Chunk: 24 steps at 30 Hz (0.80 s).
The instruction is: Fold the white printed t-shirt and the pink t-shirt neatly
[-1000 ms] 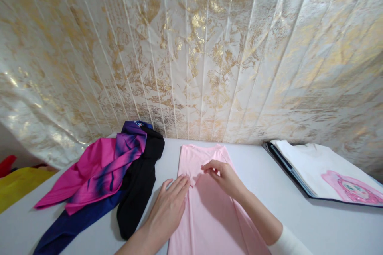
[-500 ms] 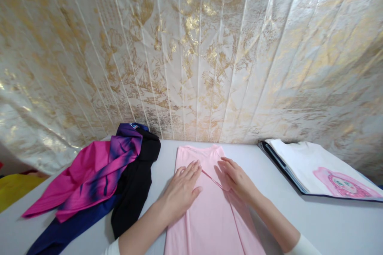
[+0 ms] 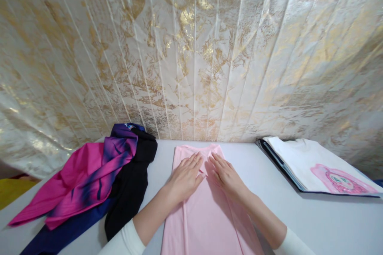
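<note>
A pale pink garment (image 3: 209, 223) lies lengthwise on the white table, its sides folded inward and its neckline towards the wall. My left hand (image 3: 187, 175) rests flat on its upper left part, fingers stretched out. Across from it, my right hand (image 3: 226, 175) lies on the upper right part with its fingers extended. The fingertips of both hands are a small distance apart, just below the neckline. A thin darker pink strip shows between them, partly hidden by my left hand.
To the left is a loose heap of clothes: a pink and purple piece (image 3: 86, 183), a black one (image 3: 128, 195) and a navy one (image 3: 68, 227). On the right sits a folded stack topped by a white shirt (image 3: 302, 159). A gold-patterned covering (image 3: 194, 55) hangs behind the table (image 3: 329, 227).
My right hand has slid inward and up towards the neckline, closer to my left hand. My left hand has moved slightly up the garment. The view has shifted a little.
</note>
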Motion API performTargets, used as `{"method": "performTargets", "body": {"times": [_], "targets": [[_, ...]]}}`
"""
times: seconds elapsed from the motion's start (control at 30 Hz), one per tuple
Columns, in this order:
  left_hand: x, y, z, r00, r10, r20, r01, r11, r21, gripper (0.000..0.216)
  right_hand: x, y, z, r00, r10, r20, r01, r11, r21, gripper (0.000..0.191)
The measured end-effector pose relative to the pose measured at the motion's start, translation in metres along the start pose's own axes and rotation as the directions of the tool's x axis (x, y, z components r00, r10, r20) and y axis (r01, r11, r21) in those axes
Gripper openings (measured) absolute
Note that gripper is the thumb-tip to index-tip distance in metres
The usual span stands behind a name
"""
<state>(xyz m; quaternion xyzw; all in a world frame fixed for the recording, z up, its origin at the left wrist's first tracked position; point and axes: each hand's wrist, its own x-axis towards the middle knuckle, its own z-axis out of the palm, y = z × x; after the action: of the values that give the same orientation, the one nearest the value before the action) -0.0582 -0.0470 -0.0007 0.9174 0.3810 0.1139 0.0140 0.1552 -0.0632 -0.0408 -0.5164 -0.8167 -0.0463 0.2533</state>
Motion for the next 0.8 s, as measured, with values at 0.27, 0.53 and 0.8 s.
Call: {"method": "performTargets", "body": {"times": [0.27, 0.53, 0.8], "targets": [[0.008, 0.007, 0.014, 0.999, 0.031, 0.030, -0.030, 0.999, -0.038, 0.051, 0.024, 0.054, -0.005, 0.992, 0.127, 0.008, -0.126, 0.975, 0.185, 0.048], [0.036, 0.037, 0.009, 0.993, 0.107, 0.048, -0.102, 0.990, -0.097, 0.052, 0.050, 0.097, -0.004, 0.965, 0.261, -0.038, -0.236, 0.919, 0.317, 0.037], [0.061, 0.064, 0.032, 0.996, 0.047, 0.070, -0.037, 0.989, -0.140, 0.063, 0.072, 0.102, 0.008, 0.970, 0.245, 0.001, -0.236, 0.935, 0.264, 0.017]]}}
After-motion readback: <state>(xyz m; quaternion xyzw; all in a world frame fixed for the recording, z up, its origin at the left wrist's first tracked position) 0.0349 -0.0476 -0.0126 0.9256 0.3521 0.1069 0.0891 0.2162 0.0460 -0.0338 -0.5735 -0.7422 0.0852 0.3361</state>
